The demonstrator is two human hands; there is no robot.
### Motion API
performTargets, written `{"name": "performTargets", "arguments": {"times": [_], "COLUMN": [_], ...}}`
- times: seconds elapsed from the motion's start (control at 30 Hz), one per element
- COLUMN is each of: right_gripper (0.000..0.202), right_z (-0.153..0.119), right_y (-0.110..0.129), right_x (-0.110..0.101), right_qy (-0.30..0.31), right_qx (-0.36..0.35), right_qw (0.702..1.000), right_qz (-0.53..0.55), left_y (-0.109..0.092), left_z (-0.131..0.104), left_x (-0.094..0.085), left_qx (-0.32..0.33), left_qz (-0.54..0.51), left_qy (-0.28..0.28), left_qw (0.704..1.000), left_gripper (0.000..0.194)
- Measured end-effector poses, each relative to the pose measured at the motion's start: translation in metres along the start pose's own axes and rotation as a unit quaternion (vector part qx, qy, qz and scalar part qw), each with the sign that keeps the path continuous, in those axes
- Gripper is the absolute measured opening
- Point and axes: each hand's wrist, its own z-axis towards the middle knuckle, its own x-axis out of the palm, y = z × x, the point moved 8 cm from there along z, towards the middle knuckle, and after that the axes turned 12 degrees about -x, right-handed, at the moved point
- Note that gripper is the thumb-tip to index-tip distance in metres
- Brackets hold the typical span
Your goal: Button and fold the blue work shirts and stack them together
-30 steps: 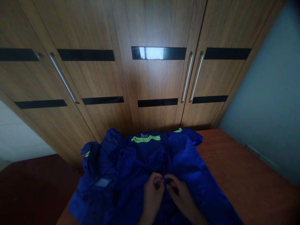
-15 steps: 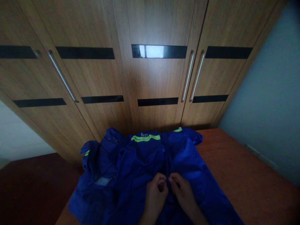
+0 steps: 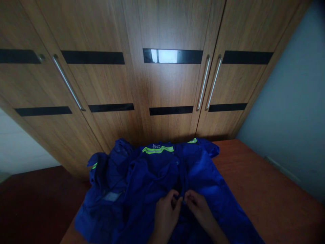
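A blue work jacket (image 3: 149,183) with yellow-green reflective strips lies spread out in front of me, its front opening running down between my hands. My left hand (image 3: 167,210) pinches the fabric at the left edge of that opening, thumb and fingertips together. Close beside it, my right hand (image 3: 199,206) is closed in a pinch on the opposite edge. The fingertips of both hands nearly meet. Any button or fastener between them is too small and dark to make out. More crumpled blue clothing (image 3: 106,189) with a pale patch lies to the left.
Behind the jacket stands a wooden wardrobe (image 3: 167,84) with long metal handles (image 3: 203,83) and black inlaid strips. The jacket rests on a reddish-brown surface (image 3: 254,183). A pale wall (image 3: 289,128) rises at the right. Dark reddish floor (image 3: 38,203) shows at the lower left.
Both hands have shifted slightly down the front opening, and the fingertips have turned a little. The jacket is otherwise lying as before.
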Motion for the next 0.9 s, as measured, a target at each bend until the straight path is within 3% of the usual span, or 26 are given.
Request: {"name": "performTargets", "arguments": {"times": [0.2,0.33,0.47,0.67,0.9], "right_gripper": [0.039,0.029,0.027,0.024,0.038], "right_z": [0.011,0.038,0.066,0.085,0.078], "right_y": [0.004,0.015,-0.003,-0.035,-0.044], "right_x": [-0.018,-0.027,-0.031,-0.03,-0.035], "right_qy": [-0.06,-0.082,-0.119,-0.171,-0.18], "right_qx": [0.014,0.01,0.051,0.032,0.018], "right_qw": [0.977,0.966,0.968,0.982,0.981], "right_qz": [-0.206,-0.243,-0.214,-0.076,0.078], "left_y": [-0.01,-0.039,-0.065,-0.039,-0.014], "left_z": [-0.004,-0.001,0.021,0.063,0.074], "left_x": [0.003,-0.012,-0.016,0.006,0.003], "left_qx": [0.033,0.07,0.097,-0.001,-0.026], "left_qz": [0.065,0.121,0.169,0.272,0.173], "left_qy": [0.033,-0.009,-0.021,0.026,0.021], "left_qw": [0.997,0.99,0.981,0.962,0.984], "left_gripper": [0.021,0.021,0.027,0.024,0.017]}}
